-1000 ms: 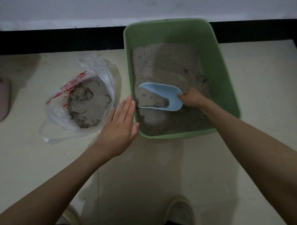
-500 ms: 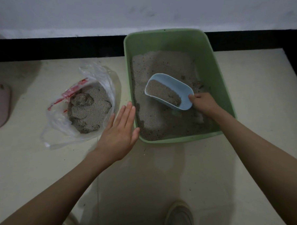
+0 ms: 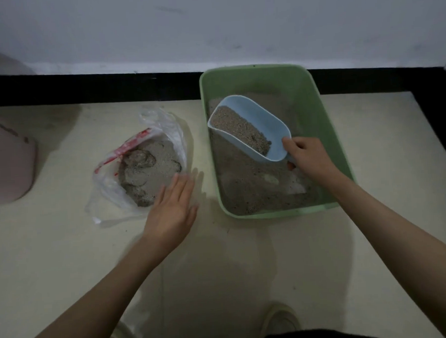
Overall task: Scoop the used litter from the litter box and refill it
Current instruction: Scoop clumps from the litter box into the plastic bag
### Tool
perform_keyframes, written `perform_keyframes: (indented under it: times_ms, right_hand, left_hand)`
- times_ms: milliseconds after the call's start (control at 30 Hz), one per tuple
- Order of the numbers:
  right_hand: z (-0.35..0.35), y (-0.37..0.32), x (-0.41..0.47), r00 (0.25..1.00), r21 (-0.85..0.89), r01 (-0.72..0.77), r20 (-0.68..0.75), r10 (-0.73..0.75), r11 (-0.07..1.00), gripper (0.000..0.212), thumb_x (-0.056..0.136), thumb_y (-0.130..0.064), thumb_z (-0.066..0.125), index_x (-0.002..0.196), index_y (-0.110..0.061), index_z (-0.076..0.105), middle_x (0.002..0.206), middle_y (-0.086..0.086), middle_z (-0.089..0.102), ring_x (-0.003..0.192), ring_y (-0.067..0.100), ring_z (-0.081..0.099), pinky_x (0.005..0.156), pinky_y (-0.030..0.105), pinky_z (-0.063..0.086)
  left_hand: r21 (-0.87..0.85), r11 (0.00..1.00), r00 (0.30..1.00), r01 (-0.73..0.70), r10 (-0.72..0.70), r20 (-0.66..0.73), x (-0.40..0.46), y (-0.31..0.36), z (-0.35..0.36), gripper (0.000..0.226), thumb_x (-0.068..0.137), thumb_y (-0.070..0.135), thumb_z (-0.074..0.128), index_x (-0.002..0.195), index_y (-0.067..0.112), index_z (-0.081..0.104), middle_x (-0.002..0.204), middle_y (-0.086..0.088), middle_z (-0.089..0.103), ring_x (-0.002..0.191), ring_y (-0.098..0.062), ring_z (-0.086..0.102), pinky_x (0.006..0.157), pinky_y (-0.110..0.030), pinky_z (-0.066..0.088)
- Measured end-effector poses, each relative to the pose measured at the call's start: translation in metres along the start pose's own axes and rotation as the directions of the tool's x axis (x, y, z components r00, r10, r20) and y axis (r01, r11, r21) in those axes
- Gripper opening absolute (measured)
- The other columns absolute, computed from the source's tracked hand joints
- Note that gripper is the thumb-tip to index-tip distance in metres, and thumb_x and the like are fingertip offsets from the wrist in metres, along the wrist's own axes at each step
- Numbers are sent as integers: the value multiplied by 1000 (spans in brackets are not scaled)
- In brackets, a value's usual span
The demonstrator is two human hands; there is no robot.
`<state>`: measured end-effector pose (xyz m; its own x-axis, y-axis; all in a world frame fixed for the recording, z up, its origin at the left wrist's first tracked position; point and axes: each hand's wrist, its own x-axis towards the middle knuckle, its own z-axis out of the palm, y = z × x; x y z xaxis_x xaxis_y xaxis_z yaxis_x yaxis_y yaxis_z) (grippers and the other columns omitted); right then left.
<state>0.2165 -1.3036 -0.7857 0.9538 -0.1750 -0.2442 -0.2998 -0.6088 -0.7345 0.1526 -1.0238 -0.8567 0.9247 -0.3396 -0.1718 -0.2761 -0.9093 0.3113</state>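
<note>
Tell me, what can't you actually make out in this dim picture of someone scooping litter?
- Head view: the handle of the pale blue plastic scoop is covered by the right hand.
- The left hand is motion-blurred, so whether it touches the clear plastic bag of used litter is unclear.
- The pink rounded object is cut off by the left edge.
- The green plastic litter box has its floor mostly buried under litter.

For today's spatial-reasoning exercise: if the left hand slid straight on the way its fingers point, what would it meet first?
The left hand is open, fingers aimed up and slightly right. They already overlap the near edge of the plastic bag of used litter, so the bag's rim probably comes first, though its height above the floor is unclear.
</note>
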Motion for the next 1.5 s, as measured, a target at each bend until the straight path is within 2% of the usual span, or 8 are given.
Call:
perform_keyframes:
  times_ms: [100, 200, 467, 667, 767, 1033, 1233, 1500]
  right_hand:
    - [20, -28, -6, 991, -30, 48, 124, -44, 998, 46, 98, -28, 44, 59, -4, 46, 51, 5, 43, 53, 21, 51, 57, 25, 41]
    - [46, -56, -8, 960, -116, 59, 278, -24, 992, 48, 97, -30, 44, 78, 10, 61, 54, 8, 50, 49, 16, 52, 54, 25, 41]
    - [103, -119, -11, 865, -476, 270, 502, 6, 837, 45, 96, -33, 46, 55, -14, 43, 52, 2, 42, 49, 19, 42, 51, 25, 33]
    - [109, -136, -25, 873, -714, 475, 454, -177, 515, 23, 95, -27, 45, 93, -8, 59, 87, 7, 51, 75, 26, 51, 63, 30, 37]
    - [100, -135, -27, 873, -726, 485, 436, -218, 488, 23, 95, -25, 44, 100, -8, 59, 91, 6, 46, 77, 26, 50, 66, 32, 37]
    - [60, -92, -28, 932, -496, 361, 201, -301, 789, 21, 94, -29, 46, 80, -13, 50, 77, 2, 46, 62, 15, 41, 53, 28, 27]
    - [21, -24, -40, 998, -203, -53, -46, 45, 978, 24, 96, -25, 46, 81, -8, 55, 62, 1, 49, 52, 8, 44, 48, 24, 31]
    - [-20, 49, -49, 816, 437, -535, 47, 576, 723, 27, 98, -14, 43, 77, 0, 48, 63, 11, 44, 45, 19, 45, 34, 15, 35]
  left_hand:
    - [71, 995, 995, 69, -63, -73, -17, -32, -1, 59, 80, 14, 66, 134, 6, 45, 142, -13, 43, 137, -33, 29, 109, -52, 21]
    - [101, 986, 989, 135, -128, -75, -34, -57, 2, 64, 61, 6, 79, 121, 6, 58, 125, -14, 59, 123, -34, 50, 101, -56, 32]
    - [254, 954, 977, 160, -117, -177, -48, -87, 5, 12, 59, 9, 61, 67, 15, 69, 65, -4, 63, 66, -28, 62, 79, -34, 32]
    - [198, 966, 968, 168, -123, -221, -46, -94, 2, 9, 66, 10, 63, 72, 15, 69, 66, -3, 63, 67, -27, 62, 78, -32, 31]
    - [169, 970, 964, 175, -134, -228, -45, -92, 3, 9, 69, 8, 64, 74, 14, 69, 68, -4, 65, 69, -28, 62, 79, -32, 30]
    - [102, 986, 969, 129, -103, -225, -36, -71, -3, 25, 85, 23, 42, 82, 14, 65, 75, -4, 60, 74, -28, 60, 90, -37, 31]
    - [8, 998, 987, -59, 60, -151, -5, -24, -16, 49, 91, 38, 31, 124, 8, 53, 124, -11, 55, 116, -27, 49, 101, -42, 36]
    - [131, 971, 979, -201, 202, 4, 43, 32, -23, 75, 87, 54, 4, 147, 10, 18, 156, -9, 11, 144, -25, -1, 114, -39, 1]
